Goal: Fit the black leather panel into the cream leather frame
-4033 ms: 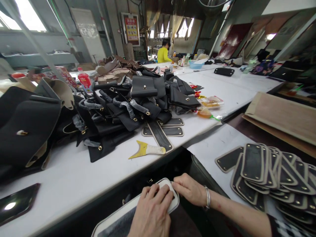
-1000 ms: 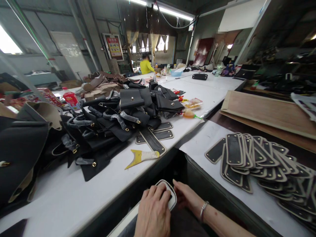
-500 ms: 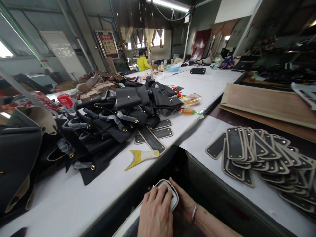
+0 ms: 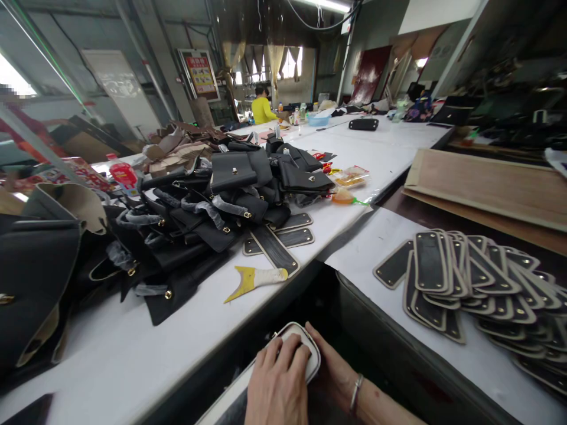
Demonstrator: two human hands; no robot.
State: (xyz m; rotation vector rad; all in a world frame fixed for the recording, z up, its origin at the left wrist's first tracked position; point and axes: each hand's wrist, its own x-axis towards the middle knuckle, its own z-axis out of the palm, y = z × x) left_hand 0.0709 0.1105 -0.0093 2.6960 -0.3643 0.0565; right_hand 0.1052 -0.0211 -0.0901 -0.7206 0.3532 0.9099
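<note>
A pale-edged bag piece with a rounded end lies under and between my hands at the bottom middle. My left hand rests on top of it, fingers bent and pressed onto its pale surface. Around its right side is my right hand, with a metal bracelet at the wrist; the thumb shows along the edge and the other fingers are hidden beneath. Beyond them, a yellow tool with a forked end and a wrapped handle sits on the white table. Behind it lie dark panels with pale borders.
Black bags with wrapped handles are heaped at left. Several dark panels overlap on the right table. Behind them is a wooden board. A dark gap runs between the tables. A person in yellow is at the far end.
The camera view has shifted slightly, moving the background to the right. Another person in red has come into view at the far left. My hands keep nearly the same hold.
</note>
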